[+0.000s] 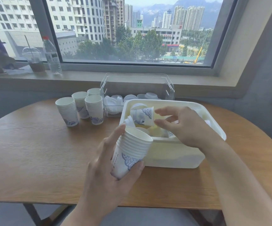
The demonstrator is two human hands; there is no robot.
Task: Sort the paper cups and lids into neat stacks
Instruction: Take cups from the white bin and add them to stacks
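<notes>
A round wooden table (34,152) stands under a wide window looking onto city towers. The left hand (105,173) wraps a nested stack of paper cups (130,154), tilted with its mouth toward one o'clock. The right hand (181,126) pinches a single cup (142,116) by its rim, lying sideways above the white bin (172,154), at twelve o'clock from the stack. Four finished stacks (81,108) stand at ten o'clock, with lids (114,103) in the clear box (136,85) behind. The thin pinch may let the cup slip back into the bin, and a skewed entry could jam on the stack's rim and crush it.
</notes>
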